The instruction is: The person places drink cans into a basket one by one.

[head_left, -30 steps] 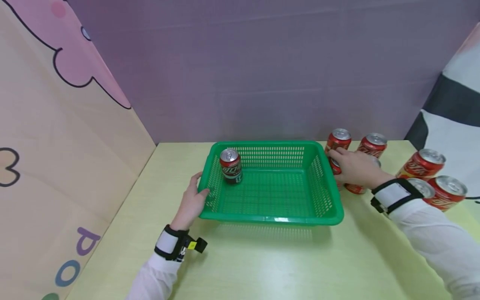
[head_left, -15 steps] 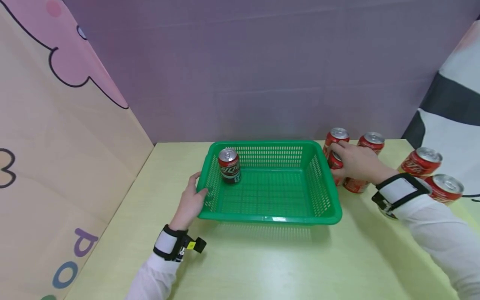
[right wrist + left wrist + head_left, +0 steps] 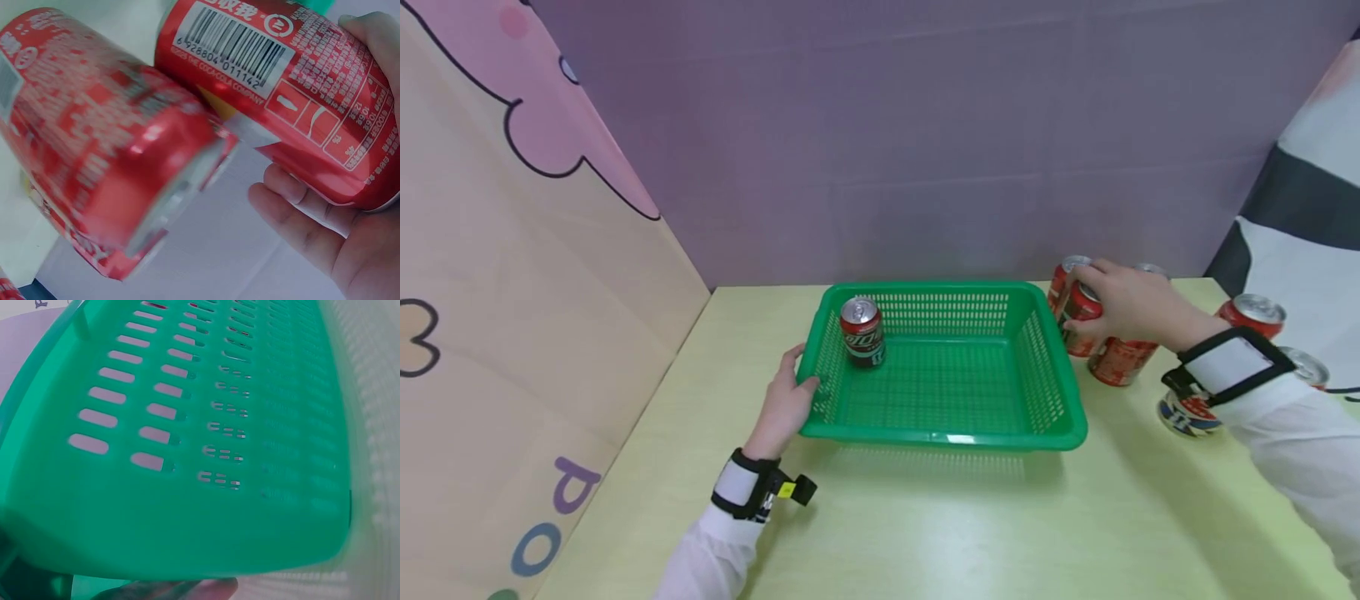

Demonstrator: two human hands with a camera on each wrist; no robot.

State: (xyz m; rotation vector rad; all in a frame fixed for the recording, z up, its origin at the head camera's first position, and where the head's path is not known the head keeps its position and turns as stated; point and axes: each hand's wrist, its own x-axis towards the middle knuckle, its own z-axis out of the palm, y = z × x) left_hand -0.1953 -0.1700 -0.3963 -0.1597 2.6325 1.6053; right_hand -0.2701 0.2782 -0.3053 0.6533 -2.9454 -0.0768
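My right hand grips a red soda can just beyond the right rim of a green plastic basket. In the right wrist view the can shows a barcode and small print, with the thumb on one side and fingers along the other. A second red can stands close beside it. My left hand holds the basket's left rim, thumb over the edge; its fingertips show below the basket wall in the left wrist view. Inside the basket, a red-and-black can stands upright at the left.
More cans stand right of the basket: one behind the held can, another red can partly under my hand. Farther right are red cans, and a can with a blue-and-white base half hidden by my wrist. A purple backdrop rises behind the table.
My right hand has risen a little with the can in its grip, the can lifting from its place among the others. The left hand and basket have stayed put.
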